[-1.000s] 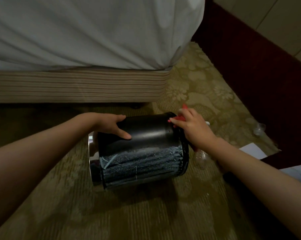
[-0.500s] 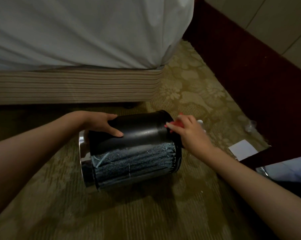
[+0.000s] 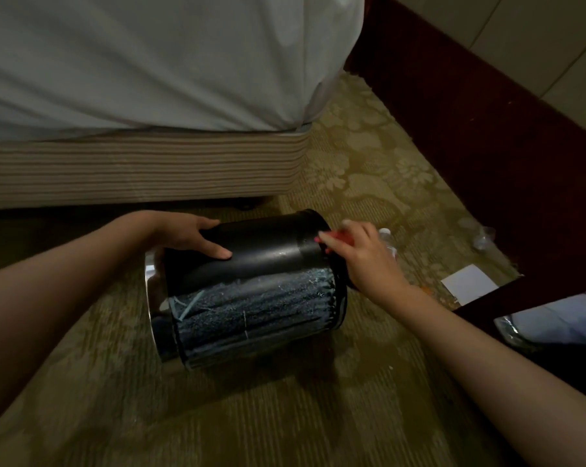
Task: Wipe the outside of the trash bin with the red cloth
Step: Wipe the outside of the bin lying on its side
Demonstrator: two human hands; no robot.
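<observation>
Black and glossy, the trash bin point(image 3: 251, 261) lies on its side on the patterned carpet point(image 3: 352, 170), just in front of the bed point(image 3: 150, 62), with a chrome band point(image 3: 153, 298) at its left end and a dull, streaked strip of wall turned toward the camera. The left hand point(image 3: 190, 237) lies over the upper wall near the chrome end, fingers laid out fairly straight and pressing down rather than wrapping it. The right hand point(image 3: 362, 254) is at the opposite end, fingers curled and pinching the red cloth point(image 3: 338, 237), of which only a small bright patch shows against the bin's edge. The bin looks like a light, stiff, hollow cylinder, and on its side it would probably roll; its smooth skin seems slippery, so a flat palm on top or a hold at the rim end should steady it best while the cloth runs along the wall. The cloth looks soft and limp, easy to bunch in the fingers. Counted: one bin, one red cloth, two hands. Behind the right hand one clear plastic bottle point(image 3: 387, 241) is partly hidden, and one white sheet of paper point(image 3: 466, 283) lies on the carpet, well apart from the bin.
</observation>
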